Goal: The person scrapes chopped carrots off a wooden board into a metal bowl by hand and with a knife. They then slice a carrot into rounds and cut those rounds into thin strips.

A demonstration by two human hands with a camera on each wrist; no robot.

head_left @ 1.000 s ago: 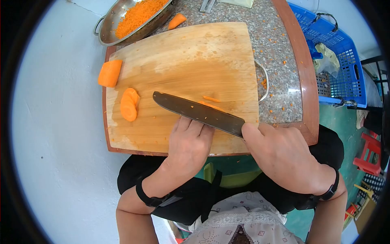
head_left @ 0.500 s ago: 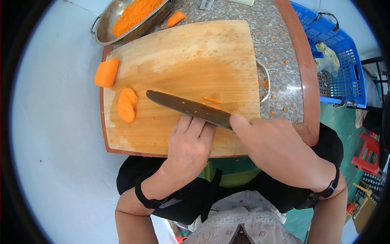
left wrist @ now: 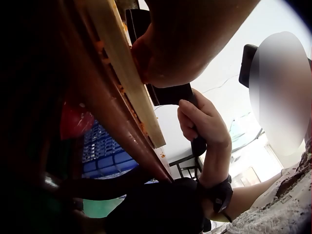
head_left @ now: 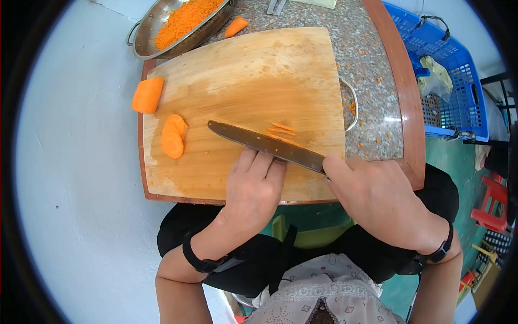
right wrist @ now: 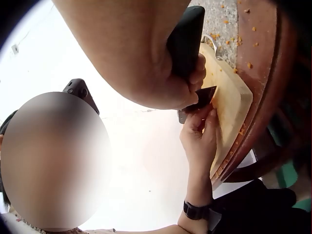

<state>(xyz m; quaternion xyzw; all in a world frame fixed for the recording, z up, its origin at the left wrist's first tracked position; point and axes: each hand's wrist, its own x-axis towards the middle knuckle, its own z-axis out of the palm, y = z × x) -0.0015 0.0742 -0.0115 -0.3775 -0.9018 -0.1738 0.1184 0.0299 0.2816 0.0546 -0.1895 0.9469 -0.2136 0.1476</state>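
Note:
A dark-bladed knife [head_left: 264,144] lies slanted across the wooden cutting board [head_left: 243,70]. My right hand [head_left: 372,200] grips its handle at the board's near right corner; the right wrist view shows the black handle [right wrist: 187,39] in that fist. My left hand [head_left: 253,186] lies flat on the board with its fingertips [right wrist: 204,119] against the near side of the blade; whatever is under them is hidden. A few thin carrot strips [head_left: 283,129] lie just beyond the blade. Stacked carrot slices [head_left: 174,136] sit at the board's left, and a carrot chunk [head_left: 148,95] sits at its left edge.
A metal pan [head_left: 145,32] of grated carrot stands at the back left, with a carrot piece [head_left: 236,26] beside it. The speckled counter [head_left: 372,86] carries carrot crumbs. A blue plastic basket [head_left: 453,81] stands off the right edge.
The knife has shifted back to the right along the board, and more thin carrot strips now lie beyond the blade. My left hand keeps its place against the blade.

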